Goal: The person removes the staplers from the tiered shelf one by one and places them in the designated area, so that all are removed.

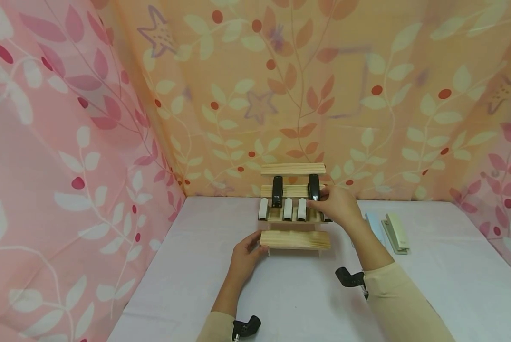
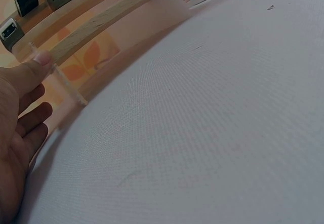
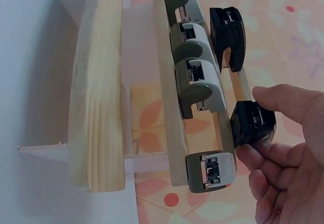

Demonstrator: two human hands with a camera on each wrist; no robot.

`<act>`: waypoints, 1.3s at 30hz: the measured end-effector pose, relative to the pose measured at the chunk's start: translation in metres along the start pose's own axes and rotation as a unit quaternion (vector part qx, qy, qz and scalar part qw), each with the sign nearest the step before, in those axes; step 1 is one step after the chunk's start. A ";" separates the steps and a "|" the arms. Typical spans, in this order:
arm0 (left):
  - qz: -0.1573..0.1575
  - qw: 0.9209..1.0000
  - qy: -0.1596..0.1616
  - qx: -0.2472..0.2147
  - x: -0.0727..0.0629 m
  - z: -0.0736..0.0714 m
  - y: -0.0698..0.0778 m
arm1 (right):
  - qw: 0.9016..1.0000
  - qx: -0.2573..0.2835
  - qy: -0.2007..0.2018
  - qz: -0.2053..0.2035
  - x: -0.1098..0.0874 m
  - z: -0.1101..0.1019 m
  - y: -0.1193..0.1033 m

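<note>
Two black staplers (image 1: 277, 191) stand on the wooden rack's second-highest board (image 1: 295, 191), the right-edge one (image 1: 313, 186) pinched by the right hand (image 1: 340, 207) between thumb and fingers. Four white staplers (image 1: 287, 209) line the board below; the left hand (image 1: 244, 256) clasps the lowest board's (image 1: 295, 240) left edge, thumb and finger closed on it. Toward the table's (image 1: 448, 247) far edge lies a pale green stapler (image 1: 395, 232).

Glossy black marks the two tall staplers (image 1: 277, 191); the smaller staplers (image 1: 287, 209) are white above and grey-green below. The wooden slats (image 1: 295, 240) are pale yellow, streaked with darker grain. A pale green stapler (image 1: 395, 232) neighbours a light blue item (image 1: 374, 227). The surface (image 1: 306, 304) is white, the sleeves (image 1: 402, 294) beige, the back cloth (image 1: 234, 57) orange with cream leaves, red dots and purple stars, the left cloth (image 1: 28, 156) pink with white leaves.
</note>
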State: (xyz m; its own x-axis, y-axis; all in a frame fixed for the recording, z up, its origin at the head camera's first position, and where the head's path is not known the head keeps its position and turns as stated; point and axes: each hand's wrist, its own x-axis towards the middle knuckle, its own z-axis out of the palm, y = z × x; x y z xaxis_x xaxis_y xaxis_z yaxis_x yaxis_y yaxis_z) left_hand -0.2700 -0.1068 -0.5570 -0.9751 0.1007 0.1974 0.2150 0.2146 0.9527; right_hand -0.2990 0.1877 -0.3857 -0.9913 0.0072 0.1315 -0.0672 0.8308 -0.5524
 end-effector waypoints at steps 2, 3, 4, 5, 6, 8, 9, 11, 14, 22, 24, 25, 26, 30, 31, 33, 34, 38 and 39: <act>0.000 1.000 0.000 -0.002 0.000 0.000 -0.001 | 1.000 -0.002 0.005 0.000 -0.001 0.000 0.000; 0.000 1.000 0.000 -0.003 0.000 0.000 -0.001 | 1.000 -0.003 0.007 -0.001 -0.001 0.001 0.000; -0.002 1.000 0.000 -0.004 0.000 0.001 -0.001 | 1.000 -0.003 0.010 -0.001 -0.002 0.001 -0.001; -0.001 1.000 0.000 -0.006 0.000 0.001 -0.002 | 1.000 -0.003 0.012 -0.001 -0.003 0.001 -0.001; -0.001 1.000 0.000 -0.006 0.000 0.001 -0.002 | 1.000 -0.004 0.015 0.001 -0.004 0.001 -0.001; 0.000 1.000 0.001 -0.006 0.000 0.001 -0.003 | 1.000 -0.005 0.021 0.004 -0.006 0.000 -0.002; 0.000 1.000 0.001 -0.005 0.000 0.001 -0.003 | 1.000 -0.005 0.023 0.006 -0.007 0.000 -0.002; 0.001 1.000 0.003 -0.005 0.001 0.001 -0.003 | 0.999 -0.002 0.032 0.012 -0.008 -0.001 -0.002; 0.004 1.000 0.004 -0.005 0.002 0.001 -0.003 | 0.999 0.008 0.050 0.015 -0.010 -0.003 -0.003; 0.002 1.000 0.001 0.004 0.002 0.000 -0.002 | 0.994 0.036 0.101 0.011 -0.009 -0.001 -0.001; -0.001 1.000 0.001 0.008 0.002 0.000 -0.003 | 0.993 0.044 0.110 0.013 -0.009 -0.001 0.001; -0.002 1.000 0.001 0.009 0.002 0.000 -0.003 | 0.992 0.046 0.115 0.012 -0.009 -0.001 0.001; -0.001 1.000 0.001 0.011 0.002 -0.001 -0.003 | 0.992 0.050 0.119 0.011 -0.009 -0.001 0.002; -0.008 1.000 -0.001 0.012 0.003 -0.001 -0.003 | 0.988 0.059 0.142 -0.001 -0.010 -0.003 0.002; -0.008 1.000 -0.002 0.012 0.003 -0.001 -0.003 | 0.987 0.059 0.148 -0.005 -0.010 -0.004 0.002; -0.010 1.000 -0.003 0.012 0.003 -0.001 -0.003 | 0.986 0.056 0.159 -0.012 -0.012 -0.007 0.002; -0.010 1.000 -0.003 0.012 0.003 -0.001 -0.003 | 0.985 0.053 0.162 -0.015 -0.013 -0.008 0.002; -0.004 1.000 -0.002 0.011 0.002 -0.001 -0.003 | 0.983 0.051 0.176 -0.025 -0.019 -0.016 0.003; -0.003 1.000 -0.002 0.010 0.002 -0.001 -0.004 | 0.982 0.050 0.179 -0.027 -0.021 -0.018 0.003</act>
State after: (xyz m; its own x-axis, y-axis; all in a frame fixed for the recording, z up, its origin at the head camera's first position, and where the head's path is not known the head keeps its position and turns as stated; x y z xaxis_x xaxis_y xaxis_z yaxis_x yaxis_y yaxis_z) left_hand -0.2732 -0.1080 -0.5597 -0.9764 0.1023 0.1902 0.2096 0.2349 0.9492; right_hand -0.2767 0.2005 -0.3755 -0.8843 0.1742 0.4332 -0.1472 0.7764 -0.6128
